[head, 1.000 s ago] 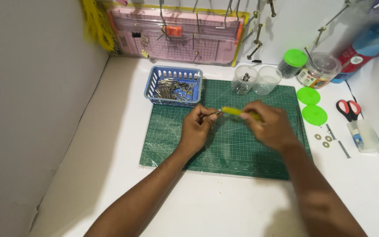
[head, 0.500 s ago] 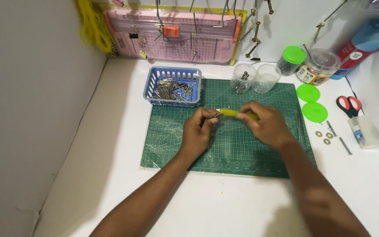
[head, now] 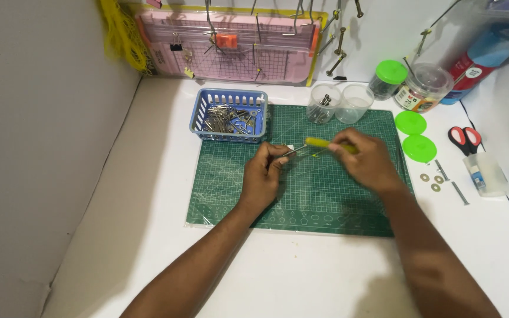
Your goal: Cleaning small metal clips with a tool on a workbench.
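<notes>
My right hand [head: 367,162] grips a screwdriver with a yellow handle [head: 319,143], its metal shaft pointing left. The shaft's tip meets my left hand [head: 264,175], whose fingers are pinched on a small metal part that is mostly hidden. Both hands hover over a green cutting mat [head: 301,200] in the middle of the white table. A blue plastic basket [head: 230,114] full of metal hardware stands just beyond my left hand, at the mat's far left corner.
Two clear cups [head: 340,103] sit at the mat's far edge. Two green lids [head: 415,135], several washers [head: 432,179], a bolt [head: 459,192], red-handled scissors [head: 464,138], lidded jars [head: 410,82] and a small clear container [head: 486,174] lie right. A pink board [head: 231,47] leans at the back.
Both hands with the screwdriver have stayed over the mat, shifting only slightly. The view has tilted a little.
</notes>
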